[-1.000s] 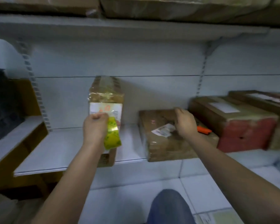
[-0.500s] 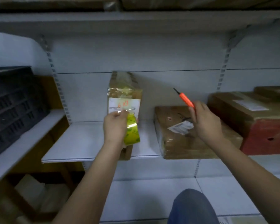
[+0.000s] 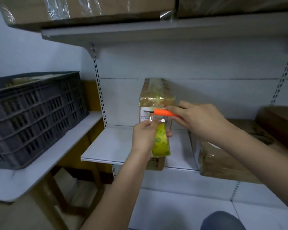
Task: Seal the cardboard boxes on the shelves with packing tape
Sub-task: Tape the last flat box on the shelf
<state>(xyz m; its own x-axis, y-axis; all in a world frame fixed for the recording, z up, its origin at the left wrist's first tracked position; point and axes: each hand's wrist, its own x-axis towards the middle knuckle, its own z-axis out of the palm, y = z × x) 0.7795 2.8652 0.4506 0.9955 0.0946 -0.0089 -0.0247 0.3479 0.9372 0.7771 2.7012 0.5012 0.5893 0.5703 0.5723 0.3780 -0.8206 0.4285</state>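
Moved since half a second ago: right hand [image 3: 201,120] swung the orange utility knife [image 3: 165,112] from up in the air across to the upright cardboard box [image 3: 156,103]; blade now level, pointing left, just above the tape strip [image 3: 156,119]. Left hand [image 3: 145,135] gripping the tape roll [image 3: 161,143], fingertips pinching the clear strip taut off the box's front face, likely tensioned for a clean cut. Right hand curled round the knife handle. Box standing on end on the white shelf [image 3: 116,143], front edge near the lip, top wrapped in glossy wrinkled yellowish tape, white printed label beneath. Roll glossy yellow-green with printed marks. Second flat box [image 3: 223,163] to the right, dull brown, crinkled tape. Dark slotted plastic crate [image 3: 32,117] on the left side table, rigid ribbed walls. Judgement: cut step next; blade close to left fingertips, so watch those.
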